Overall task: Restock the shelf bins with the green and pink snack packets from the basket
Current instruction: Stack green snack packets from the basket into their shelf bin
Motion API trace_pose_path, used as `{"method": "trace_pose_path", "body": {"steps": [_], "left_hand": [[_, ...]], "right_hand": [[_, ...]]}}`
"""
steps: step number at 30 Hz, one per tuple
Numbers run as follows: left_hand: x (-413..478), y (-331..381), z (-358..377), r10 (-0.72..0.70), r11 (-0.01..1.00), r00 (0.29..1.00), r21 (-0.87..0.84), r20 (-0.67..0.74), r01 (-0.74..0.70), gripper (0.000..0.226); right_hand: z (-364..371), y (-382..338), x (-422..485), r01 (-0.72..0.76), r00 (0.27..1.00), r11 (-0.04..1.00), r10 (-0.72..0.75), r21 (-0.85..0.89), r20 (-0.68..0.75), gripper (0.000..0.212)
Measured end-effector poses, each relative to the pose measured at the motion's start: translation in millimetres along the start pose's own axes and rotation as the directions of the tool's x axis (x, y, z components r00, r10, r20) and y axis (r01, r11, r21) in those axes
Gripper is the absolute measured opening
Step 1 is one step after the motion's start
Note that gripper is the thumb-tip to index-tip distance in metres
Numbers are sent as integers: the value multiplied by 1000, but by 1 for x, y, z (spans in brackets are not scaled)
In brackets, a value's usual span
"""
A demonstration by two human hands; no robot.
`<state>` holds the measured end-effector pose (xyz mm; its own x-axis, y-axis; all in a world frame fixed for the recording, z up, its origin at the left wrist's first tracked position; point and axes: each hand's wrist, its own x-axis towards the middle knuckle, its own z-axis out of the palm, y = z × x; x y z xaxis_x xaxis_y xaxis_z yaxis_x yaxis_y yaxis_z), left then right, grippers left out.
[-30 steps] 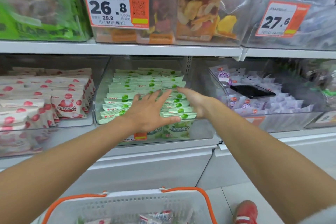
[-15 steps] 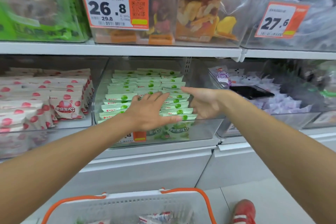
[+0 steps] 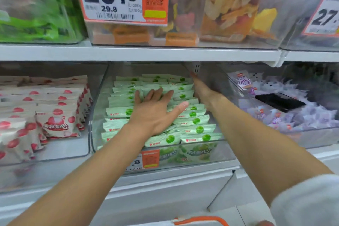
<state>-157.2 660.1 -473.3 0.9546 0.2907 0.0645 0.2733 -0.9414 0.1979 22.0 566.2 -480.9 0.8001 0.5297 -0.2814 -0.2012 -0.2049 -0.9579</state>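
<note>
Rows of green snack packets (image 3: 195, 121) fill the clear middle bin (image 3: 201, 154) on the lower shelf. My left hand (image 3: 156, 112) lies flat on top of them, fingers spread, holding nothing. My right hand (image 3: 200, 89) reaches deep along the bin's right side, edge-on against the packets, fingers straight and together, nothing visibly gripped. Pink snack packets (image 3: 56, 121) stand packed in the clear bin (image 3: 69, 154) to the left. Only the orange rim of the basket (image 3: 200, 219) shows at the bottom edge.
A right-hand bin holds purple packets (image 3: 286, 117) with a black phone-like slab (image 3: 279, 102) on top. The upper shelf (image 3: 146, 53) carries tubs of dried fruit and price tags. A white shelf base lies below the bins.
Both hands have pushed farther back into the green bin; the right hand has slid deep along its right wall. The view has moved closer and up, so the basket is nearly out of sight.
</note>
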Motion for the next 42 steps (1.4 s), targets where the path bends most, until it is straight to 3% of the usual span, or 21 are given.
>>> {"method": "trace_pose_path", "body": {"steps": [3,7,9,13,18,20,22,24,26,28,30,33,37,42], "left_hand": [[3,-1,1,-2,1000,1000,20,27,1,88],[2,-1,-1,-9,999,1000,34,18,9,88],[2,-2,0,-14,999,1000,34,27,13,85],[6,-4,1,-9,1000,1000,12,17,9,70],[6,-6,-4,-8,996,999,-88,38,11,58],[0,-3,-14,16,989,1000,-150,14,-14,55],[-15,-1,-26,43,977,998,-204,-54,-53,46],[-40,2,-34,70,969,985,-225,-156,-105,29],[-73,7,-38,62,960,971,-251,-232,-121,17],[-107,12,-36,12,959,964,-270,-265,-87,13],[-136,14,-22,-50,950,977,-311,-207,-17,11],[-171,0,26,-121,929,989,-341,86,144,12],[-220,-37,94,-135,939,880,-225,456,261,22],[-247,-67,147,-189,942,800,-124,569,311,32]], "right_hand": [[6,-3,-9,6,997,998,-12,70,80,66],[-10,-3,-22,-117,987,988,104,104,126,71],[-17,-2,-34,-195,975,980,191,29,113,69],[-23,7,-70,-347,923,892,380,-289,67,70],[-3,-4,-108,-321,940,889,342,-325,5,57],[0,-7,-121,-272,962,911,268,-311,-56,61],[0,-4,-129,-157,977,877,71,-453,-201,59],[0,0,-142,13,923,740,-268,-672,-278,39],[5,5,-162,137,838,636,-483,-759,-254,19],[17,17,-188,216,797,597,-565,-773,-214,13],[33,38,-212,262,810,564,-569,-783,-139,13],[53,89,-235,269,892,547,-452,-792,-9,13],[64,193,-242,141,989,551,-107,-823,98,17],[72,298,-237,44,956,415,247,-909,159,23]]}}
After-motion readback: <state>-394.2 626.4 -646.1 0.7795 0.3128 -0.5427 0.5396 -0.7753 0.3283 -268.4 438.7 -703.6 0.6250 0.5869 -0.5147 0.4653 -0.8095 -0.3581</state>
